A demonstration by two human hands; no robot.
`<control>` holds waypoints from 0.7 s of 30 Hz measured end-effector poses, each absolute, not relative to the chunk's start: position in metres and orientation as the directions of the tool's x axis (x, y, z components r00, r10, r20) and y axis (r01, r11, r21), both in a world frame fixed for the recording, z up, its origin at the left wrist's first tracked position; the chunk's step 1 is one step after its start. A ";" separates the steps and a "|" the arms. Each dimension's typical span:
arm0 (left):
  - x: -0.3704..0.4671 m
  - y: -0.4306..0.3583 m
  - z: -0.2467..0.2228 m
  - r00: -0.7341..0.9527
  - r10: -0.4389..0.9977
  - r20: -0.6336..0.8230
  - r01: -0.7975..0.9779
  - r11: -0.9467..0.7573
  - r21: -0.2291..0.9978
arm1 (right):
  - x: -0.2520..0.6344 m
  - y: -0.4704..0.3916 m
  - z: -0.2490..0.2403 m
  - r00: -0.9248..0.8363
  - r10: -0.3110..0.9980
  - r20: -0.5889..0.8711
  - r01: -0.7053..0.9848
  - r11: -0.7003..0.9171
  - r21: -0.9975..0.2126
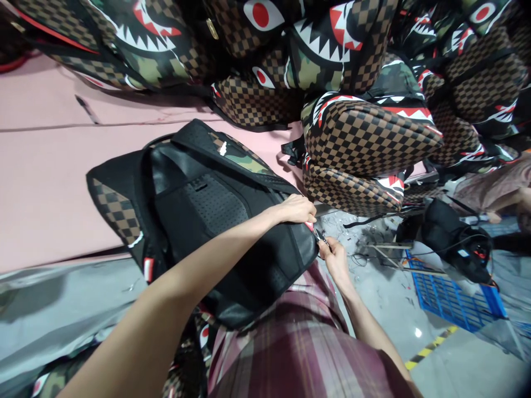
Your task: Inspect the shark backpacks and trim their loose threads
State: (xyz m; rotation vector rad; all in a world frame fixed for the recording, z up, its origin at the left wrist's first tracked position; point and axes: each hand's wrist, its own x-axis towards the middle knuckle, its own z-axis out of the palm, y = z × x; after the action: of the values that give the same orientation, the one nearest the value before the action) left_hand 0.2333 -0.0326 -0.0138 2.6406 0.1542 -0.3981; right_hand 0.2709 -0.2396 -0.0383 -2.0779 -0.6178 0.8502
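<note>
A black backpack (pixel 207 210) lies back panel up across the edge of the pink table, straps showing, with checkered and camouflage patches along its sides. My left hand (pixel 295 210) is closed on the backpack's right edge, fingers pinching near a small red and white tag (pixel 309 225). Just beyond those fingers, my right hand (pixel 333 255) is closed round small scissors (pixel 319 236), their metal blades pointing at the tag. How far the blades are apart is too small to tell.
Checkered backpacks with shark faces (pixel 365 143) crowd the far side of the pink table (pixel 50 182). A dark pen-like item (pixel 86 108) lies at left. On the floor at right are a blue crate (pixel 452 293) and a black bag (pixel 452 237). Another person's arm (pixel 512 204) shows at far right.
</note>
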 end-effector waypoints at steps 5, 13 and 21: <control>0.232 -0.034 -0.012 0.952 0.062 -0.301 0.189 -0.892 0.411 | 0.260 -0.242 -0.042 0.718 0.620 -0.316 0.168 -0.595 -0.786; 0.232 -0.033 -0.017 0.956 0.081 -0.283 0.200 -0.886 0.419 | 0.274 -0.237 -0.038 0.658 0.697 -0.285 0.344 -0.615 -0.709; 0.231 -0.034 -0.019 0.957 0.096 -0.274 0.210 -0.881 0.423 | 0.288 -0.238 -0.045 0.586 0.764 -0.271 0.246 -0.487 -0.838</control>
State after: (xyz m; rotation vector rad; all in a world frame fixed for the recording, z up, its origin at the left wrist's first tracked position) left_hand 0.2315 -0.0337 -0.0189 2.6463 0.2189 -0.3389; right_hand 0.2876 -0.2379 -0.0449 -2.0222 -0.8024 0.8287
